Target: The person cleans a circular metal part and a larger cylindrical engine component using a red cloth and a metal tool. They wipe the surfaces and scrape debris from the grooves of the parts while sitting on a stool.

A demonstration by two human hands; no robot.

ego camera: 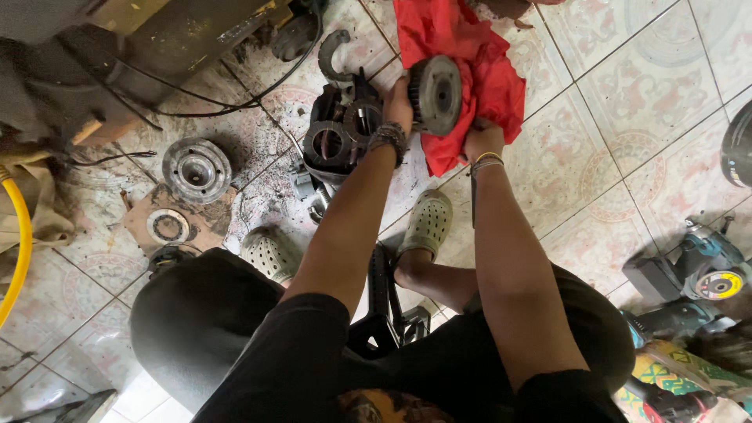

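My left hand (398, 104) grips the near edge of a round, dark metal gear-like part (436, 94) held up above the tiled floor. My right hand (483, 139) is closed on a red cloth (462, 55) that lies behind and under the part. Beaded bands circle my left wrist, thin bangles my right. Just left of the part sits a greasy dark metal housing (338, 133) with round openings.
A round metal hub (197, 168) and a flat ring (168, 226) on cardboard lie at the left. Black cables (204, 98) run from a dirty machine (117, 47) at the top left. Power tools (701, 270) lie at the right, a yellow hose (22, 251) at the left edge.
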